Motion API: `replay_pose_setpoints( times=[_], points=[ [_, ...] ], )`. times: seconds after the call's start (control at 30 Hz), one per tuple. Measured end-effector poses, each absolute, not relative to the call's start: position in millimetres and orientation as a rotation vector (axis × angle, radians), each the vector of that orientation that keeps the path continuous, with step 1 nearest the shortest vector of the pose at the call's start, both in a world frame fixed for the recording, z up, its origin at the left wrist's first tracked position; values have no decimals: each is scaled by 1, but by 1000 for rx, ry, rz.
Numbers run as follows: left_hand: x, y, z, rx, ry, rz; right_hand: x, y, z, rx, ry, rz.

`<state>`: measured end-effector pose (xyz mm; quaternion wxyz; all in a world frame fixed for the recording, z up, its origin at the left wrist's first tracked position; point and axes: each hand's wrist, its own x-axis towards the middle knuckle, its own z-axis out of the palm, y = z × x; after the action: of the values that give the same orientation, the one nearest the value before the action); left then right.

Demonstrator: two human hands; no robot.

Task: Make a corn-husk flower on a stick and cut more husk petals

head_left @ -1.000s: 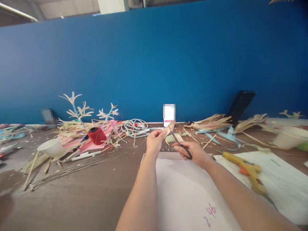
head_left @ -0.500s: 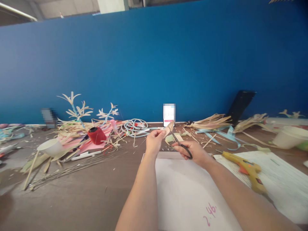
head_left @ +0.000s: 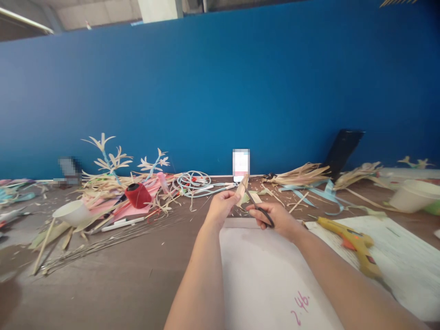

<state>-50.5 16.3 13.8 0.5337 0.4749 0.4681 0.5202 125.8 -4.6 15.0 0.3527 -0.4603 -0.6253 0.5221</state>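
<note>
My left hand (head_left: 221,207) pinches a small tan strip of dried leaf (head_left: 242,188) and holds it up over the table. My right hand (head_left: 275,219) grips black-handled scissors (head_left: 257,207), whose blades meet the strip from the right. Both hands hover above the far edge of a white sheet (head_left: 268,270) with pink writing on it.
A yellow glue gun (head_left: 354,242) lies on paper to the right. A red thread spool (head_left: 137,195), a white cup (head_left: 73,212), thin wires (head_left: 103,240), a blue cord coil (head_left: 194,181) and dried-leaf flowers (head_left: 110,158) clutter the left. A phone (head_left: 241,164) leans on the blue wall.
Both hands have dropped slightly and the strip has turned more upright against the scissor blades. The view shifted a little.
</note>
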Motion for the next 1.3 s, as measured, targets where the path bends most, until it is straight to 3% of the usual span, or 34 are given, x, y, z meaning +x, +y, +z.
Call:
replay_pose_setpoints(
  times=[0.4, 0.73, 1.3],
  points=[
    [-39, 16, 19, 890, 986, 1322, 125, -8, 15, -1134, -1781, 1384],
    [-39, 20, 14, 956, 1144, 1485, 120, -11, 13, -1127, -1805, 1419],
    [-39, 23, 11, 914, 1090, 1467, 117, -4, 1, -1191, -1750, 1332]
  ],
)
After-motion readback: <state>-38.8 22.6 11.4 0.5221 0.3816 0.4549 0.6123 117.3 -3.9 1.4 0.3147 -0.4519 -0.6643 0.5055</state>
